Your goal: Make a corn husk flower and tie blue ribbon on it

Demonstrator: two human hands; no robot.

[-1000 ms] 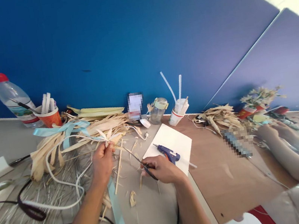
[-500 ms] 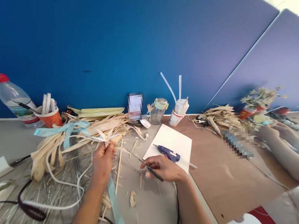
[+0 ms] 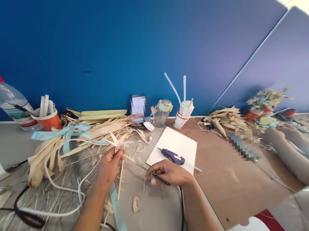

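Pale dried-husk flower with pointed petals (image 3: 115, 140): at the tips of the left hand, raised over the counter (image 3: 157, 228), petals facing far.
Left hand (image 3: 111, 164): fingertips together, pinched on the flower's base.
Right hand (image 3: 168, 172): fingers closed around a slim black-handled tool with a thin tip (image 3: 161, 178).
Tool to flower: the flower lies left and slightly far of the right hand; the tool's long axis slants from near right to far left, tip towards the flower. Whether the tip touches the husk, I cannot tell.
Nearer hand: the left, already at the flower; the right is a short way off.
Blue glue gun (image 3: 173, 156): on a white square sheet (image 3: 183, 146), just far of the right hand.
Shiny light-blue ribbon strip (image 3: 119, 218): near the left forearm, running towards the near edge.
Tan dried husk heap (image 3: 106, 128): far left of the flower.
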